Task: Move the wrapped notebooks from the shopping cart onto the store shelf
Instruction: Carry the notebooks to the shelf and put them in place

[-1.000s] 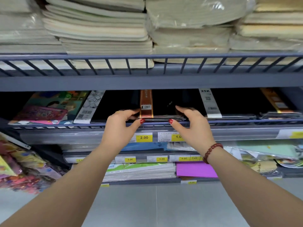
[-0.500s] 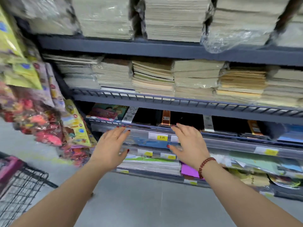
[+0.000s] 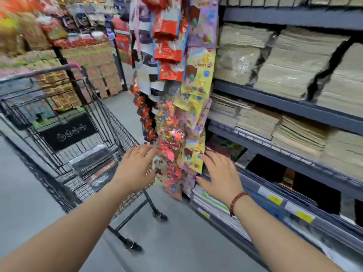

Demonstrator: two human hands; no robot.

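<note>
left hand (image 3: 137, 169): grip slack, fingers spread, holding nothing, over the cart's near corner.
right hand (image 3: 220, 175): grip empty too, fingers splayed, just before the shelf's front edge.
wrapped notebooks (image 3: 94, 163): stacked on the floor of the shopping cart (image 3: 39, 74), at 9 o'clock from the left hand.
store shelf (image 3: 294, 160): at 3 o'clock in view.
hanging packets (image 3: 170, 134): at 12 o'clock from both hands.
</note>
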